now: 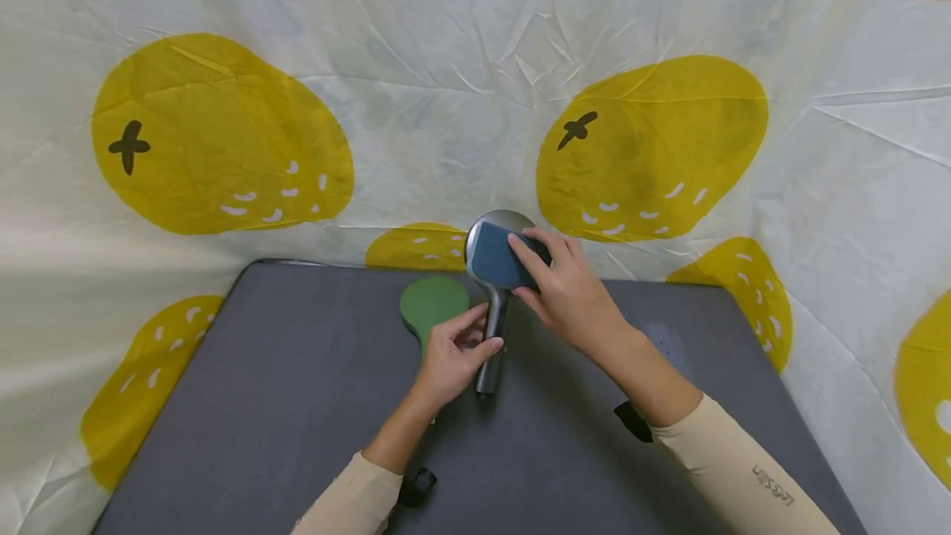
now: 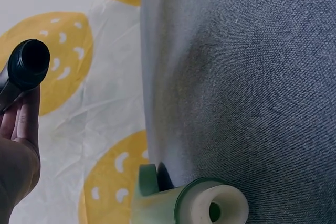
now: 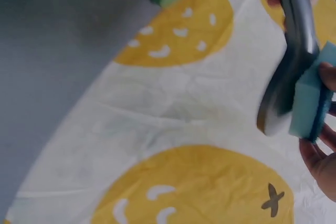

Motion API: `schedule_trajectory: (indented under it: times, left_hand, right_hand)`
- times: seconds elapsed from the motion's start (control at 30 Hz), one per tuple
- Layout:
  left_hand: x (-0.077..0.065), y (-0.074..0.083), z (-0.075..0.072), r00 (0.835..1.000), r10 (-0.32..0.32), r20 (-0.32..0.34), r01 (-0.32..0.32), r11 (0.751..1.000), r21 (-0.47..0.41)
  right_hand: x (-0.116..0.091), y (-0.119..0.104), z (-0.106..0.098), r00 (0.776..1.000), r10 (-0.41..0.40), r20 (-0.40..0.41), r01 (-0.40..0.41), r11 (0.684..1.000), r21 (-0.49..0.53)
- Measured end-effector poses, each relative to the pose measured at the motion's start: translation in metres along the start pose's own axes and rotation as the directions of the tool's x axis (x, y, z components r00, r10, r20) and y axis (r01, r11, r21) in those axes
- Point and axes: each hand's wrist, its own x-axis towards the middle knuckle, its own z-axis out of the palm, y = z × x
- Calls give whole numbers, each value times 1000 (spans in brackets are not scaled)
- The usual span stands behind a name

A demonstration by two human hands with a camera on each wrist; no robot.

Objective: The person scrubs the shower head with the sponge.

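Observation:
A grey handheld shower head [image 1: 489, 370] is held up above the table, face up and handle pointing down toward me. My left hand [image 1: 450, 362] grips its handle between thumb and fingers. With my right hand [image 1: 578, 297] I pinch a blue sponge [image 1: 494, 256] that lies against the shower head's round face. In the right wrist view the sponge [image 3: 306, 103] shows a light-blue layer toward the shower head [image 3: 298, 30] and a darker layer outward. The threaded handle end [image 2: 32, 61] shows in the left wrist view. Just left of it is a green shower head [image 1: 434, 302], partly hidden by my left hand.
The dark grey table [image 1: 297, 403] spreads under both arms. Behind it and at its sides hangs a white cloth [image 1: 446, 130] with yellow fruit prints. The green shower head's pale open end [image 2: 223, 205] points toward the table's near side.

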Motion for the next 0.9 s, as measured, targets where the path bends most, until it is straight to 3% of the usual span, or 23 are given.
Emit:
schedule_trajectory:
  times: [0.23, 0.43, 0.63, 0.9]
  left_hand:
    - [-3, -4, 3, 999, -34, -21, 35, 999, 40]
    - [-4, -5, 4, 1000, -18, -17, 19, 999, 41]
    - [-5, -6, 5, 999, -36, -18, 37, 997, 65]
    - [-2, -6, 3, 1000, -9, -17, 10, 998, 67]
  right_hand:
    - [41, 14, -13, 996, 66, 68, -69, 996, 52]
    - [55, 18, -20, 993, 70, 99, -75, 996, 44]
    - [45, 9, -21, 993, 5, 117, -1, 1000, -28]
    - [11, -13, -13, 986, -143, 89, 155, 977, -147]
